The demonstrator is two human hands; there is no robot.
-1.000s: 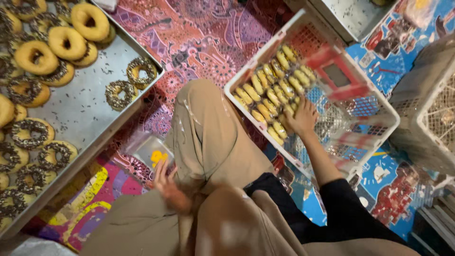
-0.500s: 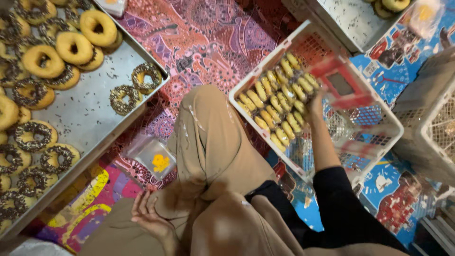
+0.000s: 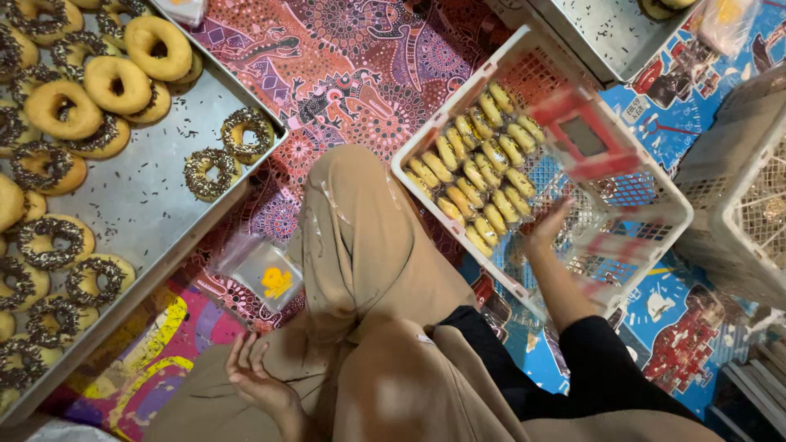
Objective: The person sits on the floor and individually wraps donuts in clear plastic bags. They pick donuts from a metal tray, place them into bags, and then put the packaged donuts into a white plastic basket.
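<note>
Since the earlier frame, the right hand [image 3: 547, 229] is being pushed deeper into the crate [image 3: 655, 188], apparently gripping a blurred clear packet. The left hand [image 3: 254, 372] is being rested open on the lap. Packets are best being lifted gently.

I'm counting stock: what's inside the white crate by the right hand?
The white crate holds rows of small oblong yellow pastries and a blurred red-framed object. The right hand covers a patch of the mesh floor.

Big metal tray [image 3: 155, 205] on the left is loaded with ring donuts [image 3: 61, 106], some plain glazed, some covered in chocolate sprinkles [image 3: 246, 131], with loose sprinkles scattered all over the bare metal. Everything sits on a wildly patterned mat [image 3: 352, 65], pink and purple. A second metal tray [image 3: 606, 33] peeks in up top, and another white basket [image 3: 753, 196] sits far right.
</note>
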